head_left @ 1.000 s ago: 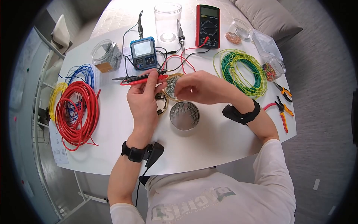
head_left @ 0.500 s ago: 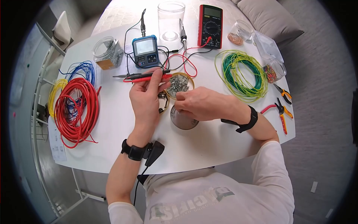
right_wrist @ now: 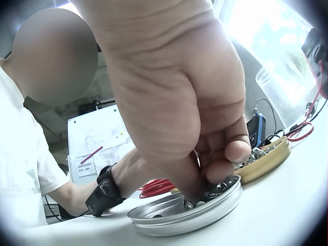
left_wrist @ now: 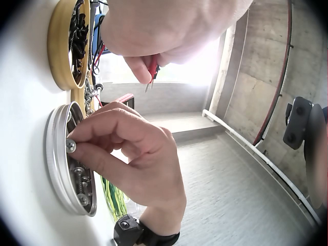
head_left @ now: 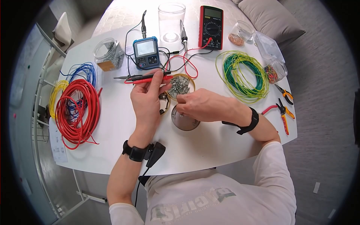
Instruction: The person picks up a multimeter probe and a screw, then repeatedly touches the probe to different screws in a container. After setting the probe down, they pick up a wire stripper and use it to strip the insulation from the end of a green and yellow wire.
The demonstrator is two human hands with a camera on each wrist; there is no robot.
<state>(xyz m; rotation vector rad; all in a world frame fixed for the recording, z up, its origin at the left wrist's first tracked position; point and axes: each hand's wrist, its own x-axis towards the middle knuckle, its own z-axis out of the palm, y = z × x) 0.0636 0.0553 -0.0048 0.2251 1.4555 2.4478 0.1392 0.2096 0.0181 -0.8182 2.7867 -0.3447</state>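
Note:
My left hand (head_left: 146, 99) holds a red test probe (head_left: 140, 81) and a black test probe (head_left: 168, 73) between thumb and fingers, above the table. My right hand (head_left: 204, 105) reaches down into a silver jar lid (head_left: 184, 125). In the left wrist view its thumb and forefinger pinch a screw (left_wrist: 70, 146) at the lid's near side, head outward. More screws (left_wrist: 79, 182) lie in that lid. Beyond it, a yellow-rimmed lid holds silver screws (head_left: 179, 86). Another yellow lid (left_wrist: 57, 46), partly hidden by my left hand in the head view, contains black screws (left_wrist: 78, 41).
A blue tester (head_left: 146, 52) and a red multimeter (head_left: 211, 28) stand at the back, with leads between. Coils of red wire (head_left: 62, 112) and green wire (head_left: 240, 75) lie left and right. Pliers (head_left: 287, 93) and wire strippers (head_left: 283, 116) sit at the right edge.
My right hand has come down and toward me from beside the lid of silver screws to the silver lid. My left hand keeps its hold on the probes.

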